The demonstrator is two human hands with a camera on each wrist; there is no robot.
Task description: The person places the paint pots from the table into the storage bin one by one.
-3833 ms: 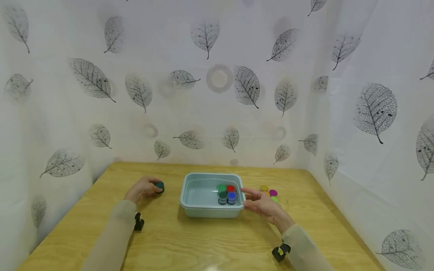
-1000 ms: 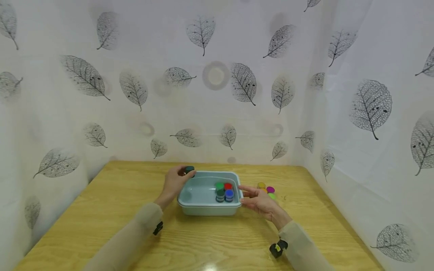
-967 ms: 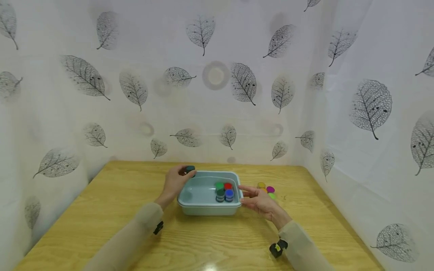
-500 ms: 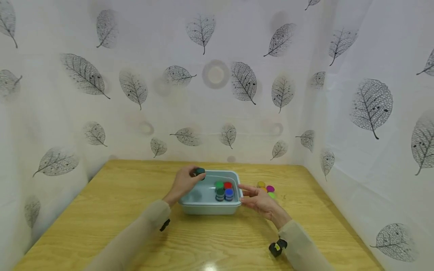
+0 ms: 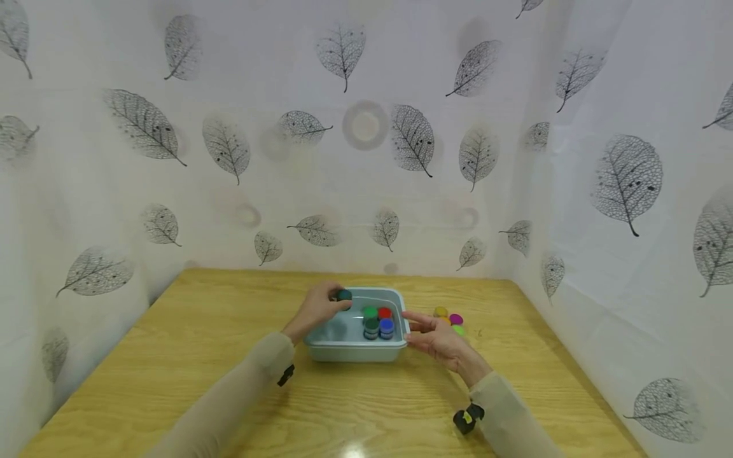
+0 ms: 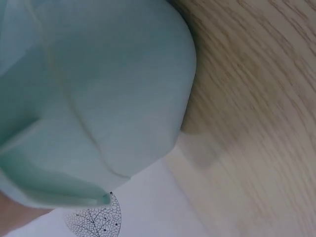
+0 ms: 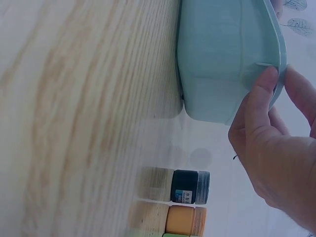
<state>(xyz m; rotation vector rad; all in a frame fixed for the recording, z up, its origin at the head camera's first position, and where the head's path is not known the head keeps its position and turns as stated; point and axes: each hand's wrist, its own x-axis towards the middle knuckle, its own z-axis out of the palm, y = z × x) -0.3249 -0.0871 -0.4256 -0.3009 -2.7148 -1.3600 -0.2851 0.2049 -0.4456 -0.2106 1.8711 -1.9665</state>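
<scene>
My left hand point(image 5: 315, 308) grips a small dark teal paint jar point(image 5: 344, 296) over the left part of the light blue plastic basin point(image 5: 352, 353). The left wrist view shows the basin's outer wall point(image 6: 128, 89) close up, with a bit of the hand point(image 6: 17, 217) at the corner; the jar is hidden there. At the basin's right end, my right hand point(image 5: 443, 343) pinches the rim between thumb and fingers, as the right wrist view confirms. Inside, towards the right, several paint jars stand together: green point(image 5: 370, 313), red point(image 5: 384, 313), dark green point(image 5: 371, 328) and blue point(image 5: 386, 327).
Beyond my right hand, a small group of jars stands on the wooden table point(image 5: 355, 407), among them yellow point(image 5: 440, 312), magenta point(image 5: 455, 319) and lime green point(image 5: 459, 330). The right wrist view shows a dark jar point(image 7: 185, 186) beside an orange one point(image 7: 180, 219). Leaf-print curtains point(image 5: 366, 191) enclose the table.
My left hand has carried the dark teal jar from the table on the left, past the basin's left rim, and slightly lower over its inside. My right hand has stayed at the right rim.
</scene>
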